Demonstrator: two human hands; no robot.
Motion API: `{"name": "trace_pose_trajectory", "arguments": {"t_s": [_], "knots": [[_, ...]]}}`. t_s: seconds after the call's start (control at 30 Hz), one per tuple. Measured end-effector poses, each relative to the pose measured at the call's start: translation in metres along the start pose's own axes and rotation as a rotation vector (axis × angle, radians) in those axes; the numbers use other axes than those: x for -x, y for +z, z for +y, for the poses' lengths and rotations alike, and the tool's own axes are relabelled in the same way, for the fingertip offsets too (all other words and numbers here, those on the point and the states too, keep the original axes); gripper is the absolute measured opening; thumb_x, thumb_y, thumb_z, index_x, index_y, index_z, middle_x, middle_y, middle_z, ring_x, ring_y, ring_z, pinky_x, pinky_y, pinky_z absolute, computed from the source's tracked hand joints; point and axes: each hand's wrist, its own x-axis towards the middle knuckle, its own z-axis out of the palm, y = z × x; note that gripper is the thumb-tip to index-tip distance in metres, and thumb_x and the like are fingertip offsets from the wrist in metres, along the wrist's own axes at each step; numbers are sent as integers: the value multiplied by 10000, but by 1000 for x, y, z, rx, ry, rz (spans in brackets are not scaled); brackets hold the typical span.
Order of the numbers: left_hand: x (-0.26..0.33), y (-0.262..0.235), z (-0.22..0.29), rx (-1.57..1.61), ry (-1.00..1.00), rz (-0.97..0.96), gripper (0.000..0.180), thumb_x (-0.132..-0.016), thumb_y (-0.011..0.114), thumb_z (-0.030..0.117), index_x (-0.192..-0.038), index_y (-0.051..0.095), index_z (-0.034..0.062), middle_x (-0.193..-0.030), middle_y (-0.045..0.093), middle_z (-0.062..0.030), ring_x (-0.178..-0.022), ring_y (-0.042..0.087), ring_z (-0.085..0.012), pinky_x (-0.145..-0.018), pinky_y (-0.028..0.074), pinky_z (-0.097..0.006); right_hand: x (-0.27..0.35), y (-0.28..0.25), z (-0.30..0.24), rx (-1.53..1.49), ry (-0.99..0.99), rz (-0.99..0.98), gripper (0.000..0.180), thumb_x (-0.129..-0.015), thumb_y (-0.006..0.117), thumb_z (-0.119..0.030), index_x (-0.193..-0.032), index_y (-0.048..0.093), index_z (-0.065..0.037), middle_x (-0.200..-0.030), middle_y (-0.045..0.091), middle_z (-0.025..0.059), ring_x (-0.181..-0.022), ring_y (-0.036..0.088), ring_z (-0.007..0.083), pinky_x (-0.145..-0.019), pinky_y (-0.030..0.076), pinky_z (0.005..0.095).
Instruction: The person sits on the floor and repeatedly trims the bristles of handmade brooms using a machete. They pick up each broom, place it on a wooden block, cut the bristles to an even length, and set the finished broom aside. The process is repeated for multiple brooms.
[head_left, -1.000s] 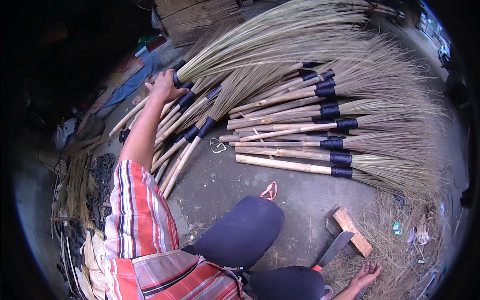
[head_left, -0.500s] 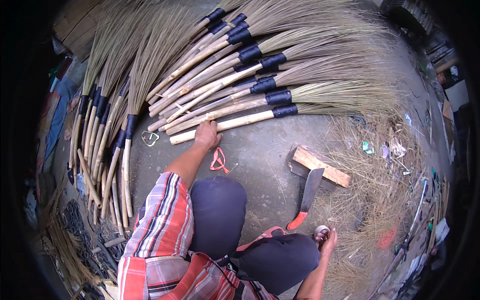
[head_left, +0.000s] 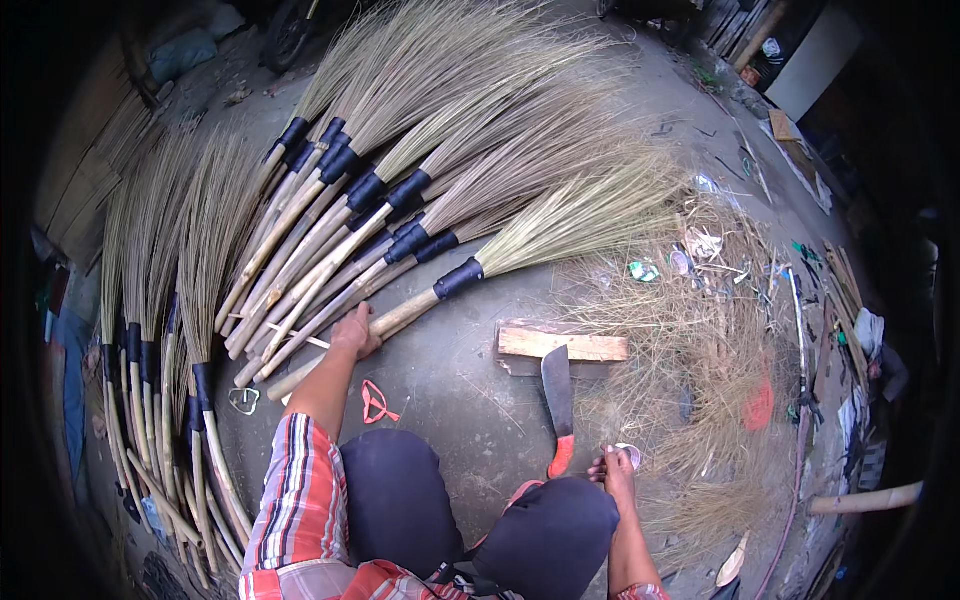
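My left hand (head_left: 357, 332) is closed around the pale wooden handle of the nearest broom (head_left: 408, 314), whose black-bound neck and straw head point to the right. Another handle shows just under it. At my right knee, my right hand (head_left: 616, 474) is closed on a small white ring-shaped roll (head_left: 630, 456); fingers partly cover it. Several more brooms (head_left: 330, 255) lie fanned out beyond my left hand. Between my hands, a machete (head_left: 559, 400) with an orange-red handle leans its blade tip against a wooden block (head_left: 565, 344).
More brooms (head_left: 150, 400) are bunched at the left. A red strip loop (head_left: 375, 402) and a pale strip loop (head_left: 243, 401) lie on the floor. Loose straw and scraps (head_left: 690, 360) cover the right side. A pole (head_left: 866, 499) juts in at far right.
The view has swung, so the scene sits further left. My left hand has shifted with the nearest broom, whose straw head now lies at a steeper angle. My right hand stays by my knee.
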Motion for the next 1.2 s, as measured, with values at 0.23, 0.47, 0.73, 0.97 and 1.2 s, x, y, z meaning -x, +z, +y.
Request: {"name": "trace_pose_trajectory", "arguments": {"t_s": [0.23,0.47,0.73,0.97,1.2], "knots": [[108,-59,27,116,340,284,339,-772,777,258,-1023,675,54,-1011,665,-180,-992,662,-414,-844,533,-507,-30,61,-101,-132,-207,-221,578,-1081,540,-457,-1421,486,7,-1091,648,123,-898,715,192,-701,604,296],[237,-108,62,149,526,308,382,-804,854,347,-957,678,45,-901,635,-150,-848,663,-370,-743,525,-459,-47,144,-241,-802,-642,-311,1016,-868,714,-693,-1508,391,27,-1358,592,193,-1179,653,290,-1003,562,484],[183,-163,196,654,681,-73,911,-891,736,550,-1489,443,-71,-1413,578,-289,-1360,551,-368,-1151,415,-466,-14,184,-246,-1101,-340,-447,715,-901,841,-368,-1427,484,-41,-1354,585,70,-1288,554,209,-1119,473,429],[157,-202,392,355,941,-248,1002,-710,872,605,-1352,569,-102,-1243,693,-275,-1183,675,-335,-1029,520,-409,39,213,-222,-635,-438,-821,697,-970,766,-191,-1533,381,-46,-1481,516,78,-1371,499,185,-1194,387,382],[153,-176,405,-145,674,-166,409,-870,689,296,-994,707,-93,-815,742,-206,-810,743,-278,-786,566,-427,-10,162,-204,-400,-390,-899,1031,-843,828,-566,-1564,327,-24,-1467,543,176,-1354,526,264,-1157,413,433]]}}
